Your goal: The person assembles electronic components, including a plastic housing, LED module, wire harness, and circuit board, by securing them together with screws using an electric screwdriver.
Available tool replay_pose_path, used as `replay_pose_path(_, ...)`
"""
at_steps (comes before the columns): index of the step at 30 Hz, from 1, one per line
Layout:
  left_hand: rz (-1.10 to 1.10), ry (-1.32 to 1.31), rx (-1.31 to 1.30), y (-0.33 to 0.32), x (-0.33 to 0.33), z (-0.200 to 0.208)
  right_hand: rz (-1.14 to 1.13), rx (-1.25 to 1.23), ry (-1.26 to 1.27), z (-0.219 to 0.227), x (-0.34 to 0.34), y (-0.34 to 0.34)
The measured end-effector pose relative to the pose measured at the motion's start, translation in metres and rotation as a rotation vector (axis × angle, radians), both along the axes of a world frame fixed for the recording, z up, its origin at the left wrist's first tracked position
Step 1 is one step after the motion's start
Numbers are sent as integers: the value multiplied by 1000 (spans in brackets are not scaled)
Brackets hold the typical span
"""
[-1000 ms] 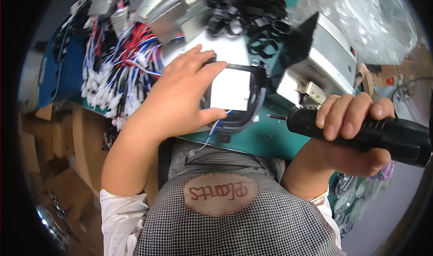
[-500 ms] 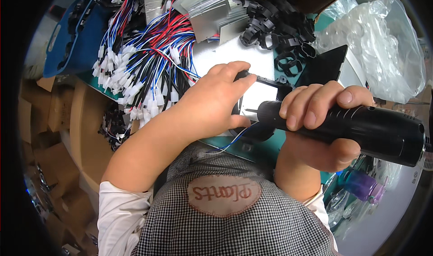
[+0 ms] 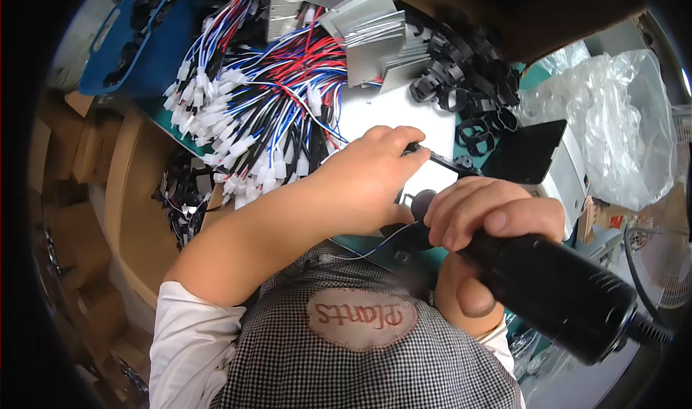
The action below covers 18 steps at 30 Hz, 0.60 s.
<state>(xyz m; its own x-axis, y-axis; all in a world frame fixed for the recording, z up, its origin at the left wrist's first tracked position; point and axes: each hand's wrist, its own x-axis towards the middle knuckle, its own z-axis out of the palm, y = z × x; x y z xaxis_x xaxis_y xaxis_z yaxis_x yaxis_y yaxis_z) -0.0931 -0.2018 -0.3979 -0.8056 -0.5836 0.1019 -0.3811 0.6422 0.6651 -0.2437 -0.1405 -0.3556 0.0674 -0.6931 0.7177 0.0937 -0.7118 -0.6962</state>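
Note:
My right hand (image 3: pixel 497 211) is wrapped around a black electric screwdriver (image 3: pixel 559 290), its cord trailing from the back end at lower right. The screwdriver's nose points left, over a black frame-shaped part (image 3: pixel 445 165). My left hand (image 3: pixel 364 178) grips the left side of that part, thumb on the near side and fingers on the far side. Inside the frame a white area shows, and the driver's nose covers some of it. A thin blue and white wire (image 3: pixel 378 247) runs from the part toward my apron. The near side of the part is mostly hidden.
Beyond my hands lies a white sheet (image 3: pixel 382 113). Cable bundles with white connectors (image 3: pixel 238 131) spread at left; metal plates (image 3: pixel 371 49) and black clip-like rings (image 3: pixel 461 63) lie behind. A clear plastic bag (image 3: pixel 605 121) sits right, a blue bin (image 3: pixel 108 56) far left.
The screwdriver has tilted, its back end dropping toward me and its nose staying over the frame. My left hand keeps its hold. The whole view has shifted slightly.

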Motion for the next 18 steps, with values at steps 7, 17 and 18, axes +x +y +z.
replay_pose_path(7, -34, 21, -45, -2, 0, -1, 210, -69, 200, 4, -5, -22)
replay_pose_path(17, -25, -38, -26, 0, -2, 5, 34, 171, -319, -10, -1, -4)
replay_pose_path(18, -26, -39, -30, 1, -2, 5, 33, 167, -319, -10, -1, -2)
